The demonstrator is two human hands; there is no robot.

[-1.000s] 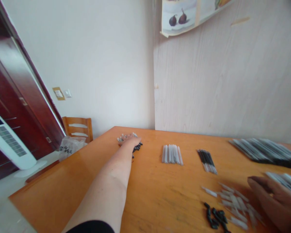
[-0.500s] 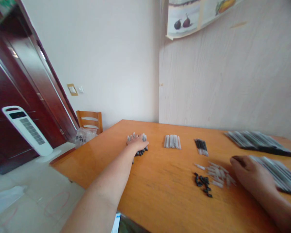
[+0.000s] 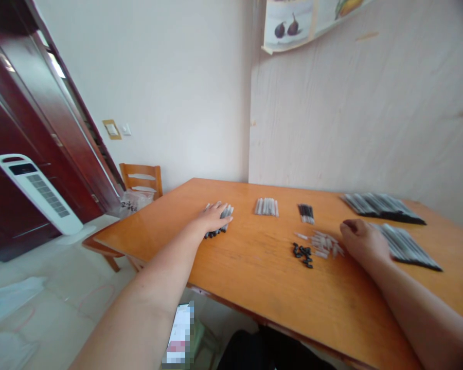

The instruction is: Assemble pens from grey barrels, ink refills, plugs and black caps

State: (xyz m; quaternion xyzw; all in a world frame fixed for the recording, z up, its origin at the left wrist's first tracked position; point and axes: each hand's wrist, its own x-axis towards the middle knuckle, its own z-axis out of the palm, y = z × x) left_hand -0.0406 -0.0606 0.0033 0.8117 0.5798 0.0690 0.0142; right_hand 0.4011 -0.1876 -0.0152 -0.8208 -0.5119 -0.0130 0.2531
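Observation:
My left hand [image 3: 213, 218] lies flat with spread fingers over a row of pen-like sticks [image 3: 227, 211] with black ends, covering most of them. On the table, my right hand [image 3: 362, 239] is curled closed; whether anything is inside it is hidden. Just left of it lies a loose pile of small whitish translucent pieces [image 3: 324, 241], with small black pieces [image 3: 303, 254] in front. Close on its other side is a row of grey translucent sticks [image 3: 409, 246] with dark ends.
Farther back on the wooden table [image 3: 250, 277] are a row of whitish tubes [image 3: 266, 206], a bundle of thin black-and-clear sticks [image 3: 306, 213] and another row of grey sticks [image 3: 381, 206]. A chair [image 3: 142, 177] stands behind the left corner. A phone-like screen [image 3: 179, 331] shows below the front edge.
The view has shifted, showing more of the table's front edge. My left hand stays over the sticks, whose black ends now look more even. My right hand remains curled beside the whitish pieces.

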